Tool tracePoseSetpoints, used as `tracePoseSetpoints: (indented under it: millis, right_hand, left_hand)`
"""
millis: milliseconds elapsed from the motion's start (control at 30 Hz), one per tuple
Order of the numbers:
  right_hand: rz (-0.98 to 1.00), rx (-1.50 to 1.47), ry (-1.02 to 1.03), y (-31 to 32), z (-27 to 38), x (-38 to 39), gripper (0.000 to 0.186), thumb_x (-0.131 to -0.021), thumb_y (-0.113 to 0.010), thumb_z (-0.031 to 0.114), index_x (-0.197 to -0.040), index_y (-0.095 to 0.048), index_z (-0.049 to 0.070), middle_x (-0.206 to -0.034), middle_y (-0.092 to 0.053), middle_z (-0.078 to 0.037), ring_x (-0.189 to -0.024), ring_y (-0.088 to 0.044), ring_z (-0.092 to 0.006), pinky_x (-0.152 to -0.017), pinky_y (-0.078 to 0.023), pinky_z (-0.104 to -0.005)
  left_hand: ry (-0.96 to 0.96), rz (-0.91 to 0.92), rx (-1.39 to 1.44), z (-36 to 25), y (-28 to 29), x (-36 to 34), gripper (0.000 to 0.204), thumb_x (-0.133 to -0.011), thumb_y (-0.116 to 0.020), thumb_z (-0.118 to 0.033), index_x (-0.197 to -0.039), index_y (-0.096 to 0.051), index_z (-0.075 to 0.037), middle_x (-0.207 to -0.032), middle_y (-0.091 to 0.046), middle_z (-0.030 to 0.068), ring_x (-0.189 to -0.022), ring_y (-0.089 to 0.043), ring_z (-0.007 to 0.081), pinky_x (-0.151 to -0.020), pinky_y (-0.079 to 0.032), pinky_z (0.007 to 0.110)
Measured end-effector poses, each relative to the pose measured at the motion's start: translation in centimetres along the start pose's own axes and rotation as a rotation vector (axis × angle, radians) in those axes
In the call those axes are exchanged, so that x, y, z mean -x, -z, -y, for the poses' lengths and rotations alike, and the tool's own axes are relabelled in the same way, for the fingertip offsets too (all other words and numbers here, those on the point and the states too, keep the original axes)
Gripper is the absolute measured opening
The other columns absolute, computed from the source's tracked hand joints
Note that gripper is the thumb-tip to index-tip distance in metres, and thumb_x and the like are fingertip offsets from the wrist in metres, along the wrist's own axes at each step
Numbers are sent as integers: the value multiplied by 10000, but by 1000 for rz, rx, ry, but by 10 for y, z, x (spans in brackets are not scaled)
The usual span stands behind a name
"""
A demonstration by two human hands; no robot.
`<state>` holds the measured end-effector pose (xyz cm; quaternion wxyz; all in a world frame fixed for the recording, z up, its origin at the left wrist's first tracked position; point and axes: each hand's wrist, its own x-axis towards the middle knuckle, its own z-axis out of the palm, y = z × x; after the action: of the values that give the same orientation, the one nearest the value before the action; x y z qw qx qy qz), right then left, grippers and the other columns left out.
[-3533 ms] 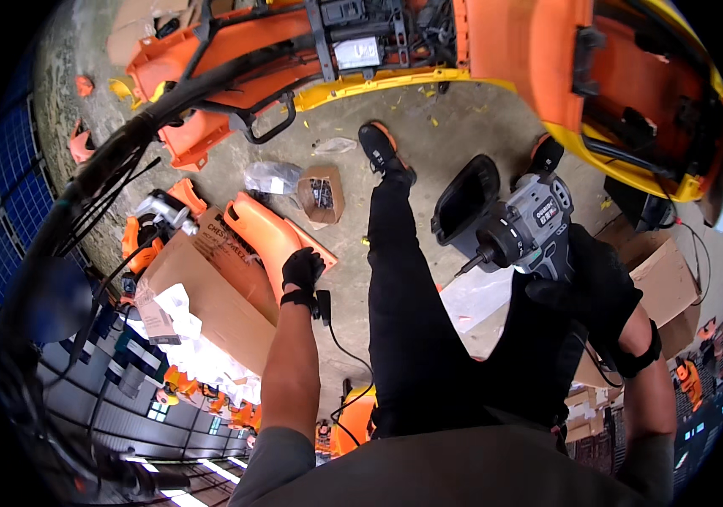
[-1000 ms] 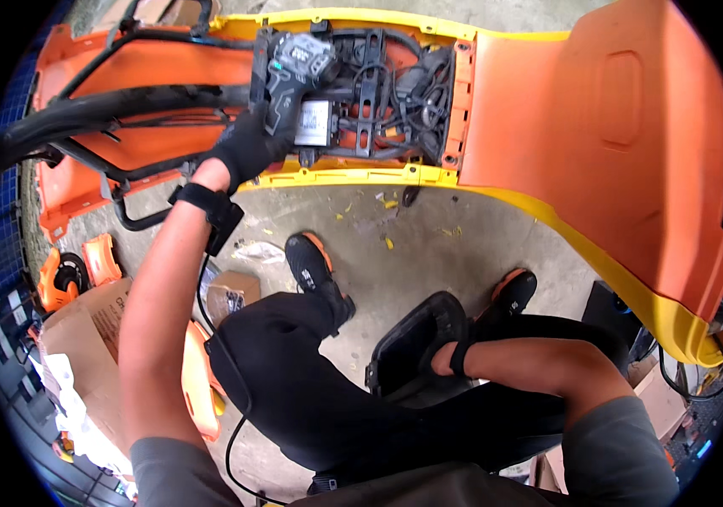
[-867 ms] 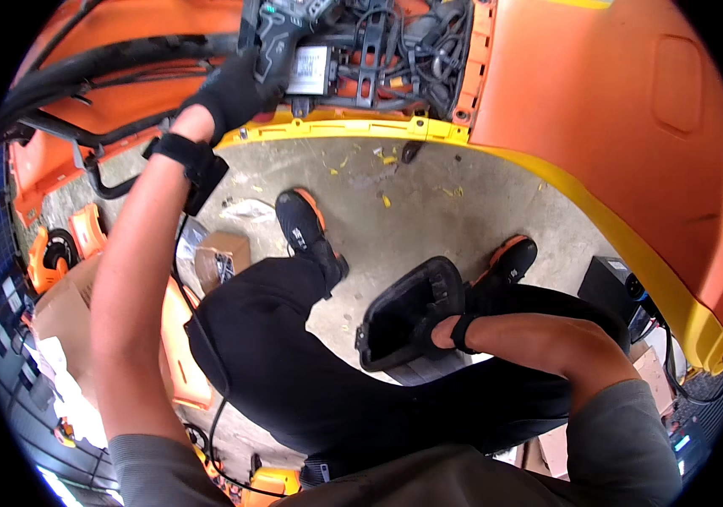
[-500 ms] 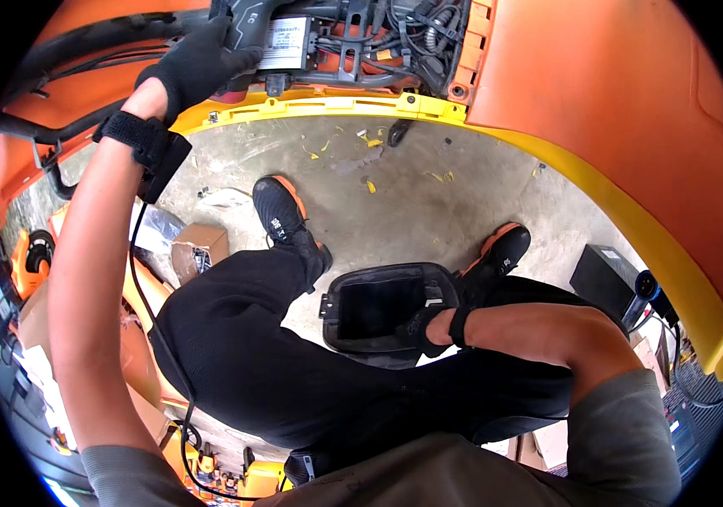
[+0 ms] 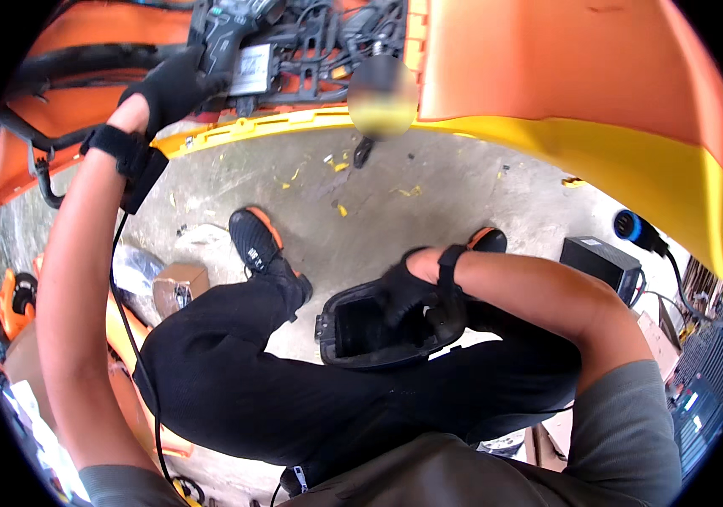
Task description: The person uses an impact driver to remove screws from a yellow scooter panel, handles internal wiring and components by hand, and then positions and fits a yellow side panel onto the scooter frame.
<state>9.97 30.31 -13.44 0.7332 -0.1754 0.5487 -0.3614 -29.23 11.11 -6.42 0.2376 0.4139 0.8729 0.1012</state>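
My left hand (image 5: 171, 89), in a black glove, is closed round the grip of a dark cordless drill (image 5: 228, 42) at the upper left. The drill lies over the wiring bay of an orange machine, beside a silver labelled box (image 5: 253, 69); its working end is hard to make out. Between my legs is a black open plastic tub (image 5: 353, 357). Over its opening, my right hand (image 5: 408, 291), also gloved, reaches down with fingers apart. The dark interior hides what the fingertips touch, and I see nothing held.
Orange panels (image 5: 547, 59) with a yellow edge strip (image 5: 547, 135) border the bay of cables. Yellow scraps lie on the concrete floor (image 5: 361, 220). A cardboard box (image 5: 180, 287) stands left, a black box (image 5: 600, 264) right, near a blue-faced plug (image 5: 629, 225) on a cable.
My right hand has moved from the tub's right rim to over its opening. The tub now sits tilted. The view has shifted slightly, and my left hand stays on the drill.
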Motion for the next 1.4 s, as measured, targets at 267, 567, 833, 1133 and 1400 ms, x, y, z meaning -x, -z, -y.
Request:
tracePoseSetpoints:
  millis: [267, 567, 833, 1133, 1400]
  right_hand:
    - [-925, 395, -27, 7, 90, 137, 579, -828, -645, 396, -1274, -577, 34, -1212, -637, -218, -1134, -602, -381, -959, -480, -449]
    - [-1464, 522, 88, -156, 149, 285, 488, -922, -609, 350, -1285, -543, 32, -1164, -634, -207, -1064, -618, -379, -919, -494, -449]
    - [-2427, -174, 407, -277, 63, 354, 200, -939, -623, 90, -1116, -632, -2, -924, -687, -76, -848, -650, -119, -755, -518, -273]
    - [-3086, 166, -344, -267, -10, 407, 539, -859, -745, 288, -1286, -546, 26, -1175, -598, -128, -1011, -602, -211, -854, -513, -346]
    - [-2786, 268, -795, -219, 0, 469, 819, -736, -773, 541, -1348, -521, 59, -1268, -585, -213, -1195, -546, -353, -996, -445, -449]
  left_hand:
    - [-89, -269, -142, -142, 81, 33, 627, -900, -688, -316, -1385, -464, 14, -1326, -562, 233, -1244, -534, 350, -1041, -420, 416]
    - [-767, -820, -191, -373, 127, 103, 620, -850, -711, -185, -1384, -455, -5, -1356, -512, 230, -1271, -469, 413, -1081, -369, 466]
    - [-917, -518, -304, -469, 102, 105, 491, -801, -719, -231, -1211, -557, -15, -1092, -566, 189, -1065, -537, 381, -934, -434, 471]
    - [-808, -658, -309, -479, 81, 90, 316, -789, -719, -214, -1017, -574, -50, -940, -547, 150, -929, -536, 354, -798, -434, 462]
    - [-768, -593, -280, -482, 87, 89, 313, -784, -736, -218, -1002, -582, -57, -916, -552, 144, -922, -537, 349, -779, -434, 457]
